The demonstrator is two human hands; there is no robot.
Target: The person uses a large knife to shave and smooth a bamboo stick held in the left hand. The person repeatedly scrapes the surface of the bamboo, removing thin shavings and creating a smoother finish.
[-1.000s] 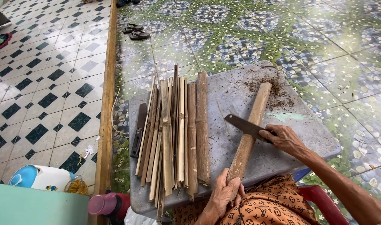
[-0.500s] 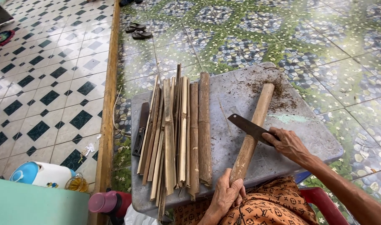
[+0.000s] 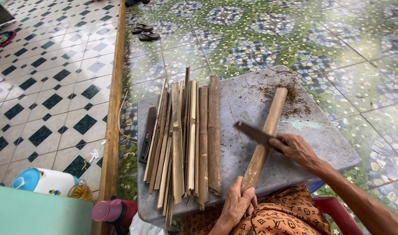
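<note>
Bamboo stick (image 3: 265,141) points up and away from the left hand (image 3: 238,204) gripping its near end — the right hand (image 3: 297,149) holds a knife (image 3: 255,133) across its middle

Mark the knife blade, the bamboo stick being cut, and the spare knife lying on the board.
knife (image 3: 251,130), head view, on the flat of the blade.
bamboo stick (image 3: 270,124), head view, on its upper shaft.
spare knife (image 3: 147,138), head view, on its dark handle at the board's left edge.
</note>
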